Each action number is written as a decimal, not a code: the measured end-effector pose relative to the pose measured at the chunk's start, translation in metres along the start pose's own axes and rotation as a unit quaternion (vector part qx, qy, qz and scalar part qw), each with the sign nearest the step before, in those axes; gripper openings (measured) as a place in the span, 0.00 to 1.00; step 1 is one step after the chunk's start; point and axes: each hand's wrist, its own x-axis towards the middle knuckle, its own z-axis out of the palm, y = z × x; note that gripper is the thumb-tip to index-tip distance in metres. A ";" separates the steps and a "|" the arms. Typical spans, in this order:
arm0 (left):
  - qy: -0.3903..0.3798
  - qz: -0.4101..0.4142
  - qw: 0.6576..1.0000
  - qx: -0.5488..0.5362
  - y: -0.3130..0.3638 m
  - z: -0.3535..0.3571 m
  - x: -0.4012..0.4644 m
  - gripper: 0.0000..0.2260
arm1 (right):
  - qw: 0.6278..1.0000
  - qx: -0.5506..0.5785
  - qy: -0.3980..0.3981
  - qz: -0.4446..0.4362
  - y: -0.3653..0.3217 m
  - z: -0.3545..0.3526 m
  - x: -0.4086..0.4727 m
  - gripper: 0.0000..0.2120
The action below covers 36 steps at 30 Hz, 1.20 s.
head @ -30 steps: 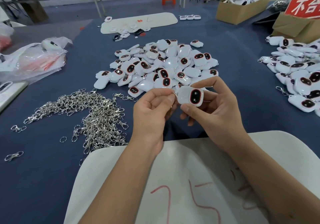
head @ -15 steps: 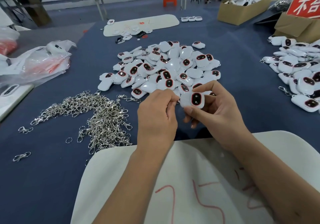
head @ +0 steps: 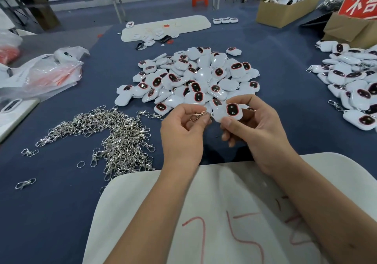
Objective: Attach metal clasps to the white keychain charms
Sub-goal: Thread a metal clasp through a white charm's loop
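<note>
- Since the earlier frame the left hand [head: 182, 129] has turned and opened enough to reveal a small metal clasp [head: 197, 115], which was hidden behind its fingers before; the two hands have stayed close together above the table.
- The left hand pinches the clasp between thumb and fingertips, and the clasp's ring end points toward the charm.
- The right hand [head: 257, 129] grips one white charm [head: 229, 111] between thumb and curled fingers, just in front of the middle pile.
- Whether the clasp's ring is already threaded onto the charm is too small to tell; the two meet at the charm's left edge.
- The held charm is a rounded white plastic piece with a dark oval window edged in red, facing the camera.
- A pile of loose charms [head: 193, 80] lies on the blue table [head: 61, 202] just beyond the hands.
- A heap of silver clasps [head: 114, 139] lies to the left of the hands.
- Another group of charms [head: 350, 84] sits at the right, cut off by the frame edge.
- A white board [head: 234, 212] with red handwriting lies under the forearms, its lower part cut off.
- A cardboard box [head: 285, 8] stands at the far right of the table.
</note>
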 end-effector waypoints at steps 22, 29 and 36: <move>-0.114 0.089 0.983 0.111 0.015 0.074 0.004 0.08 | 0.931 0.006 0.364 0.015 0.003 -0.014 0.009 0.15; -0.163 0.068 0.982 0.074 0.028 0.128 0.011 0.08 | 0.872 -0.001 0.488 -0.027 -0.005 -0.047 0.014 0.39; -0.116 0.137 0.974 0.141 0.018 0.109 0.001 0.06 | 0.911 -0.253 0.325 -0.021 -0.004 -0.033 0.011 0.13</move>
